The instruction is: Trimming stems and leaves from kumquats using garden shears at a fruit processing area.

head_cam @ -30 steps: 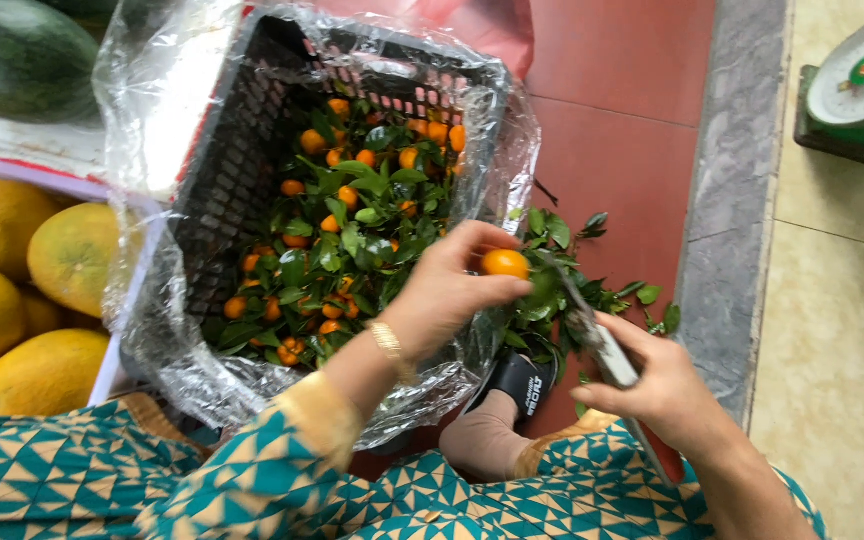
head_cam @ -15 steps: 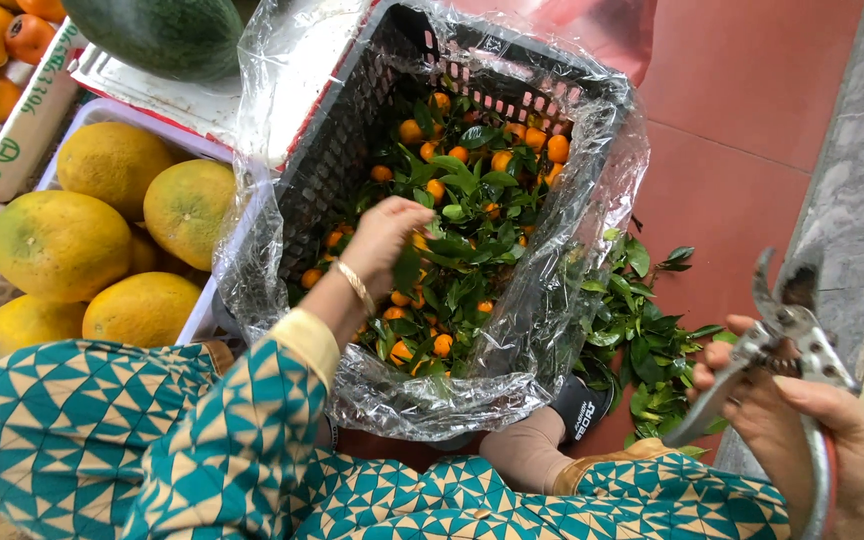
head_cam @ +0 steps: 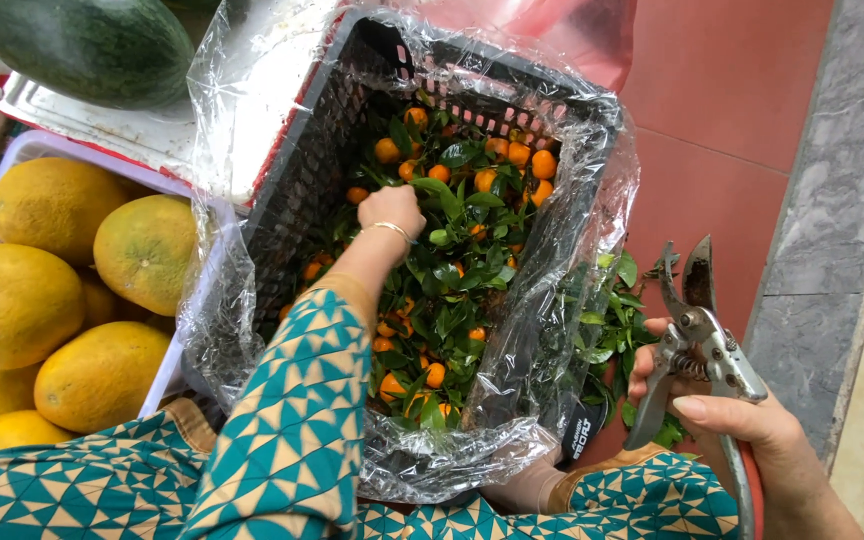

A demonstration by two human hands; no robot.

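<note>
Orange small fruits (head_cam: 439, 373) with green leaves fill the black plastic crate (head_cam: 297, 180), which is lined with clear film (head_cam: 572, 330). The left hand (head_cam: 390, 210) is inside the crate, curled down among the leaves; I cannot tell if it holds a fruit. The right hand (head_cam: 742, 420) is outside, at the right of the crate, closed around the handles of metal pruning shears (head_cam: 697, 335), whose blades stand open and point up. Big yellow-green fruits (head_cam: 72, 290) lie in a white tray at the left
</note>
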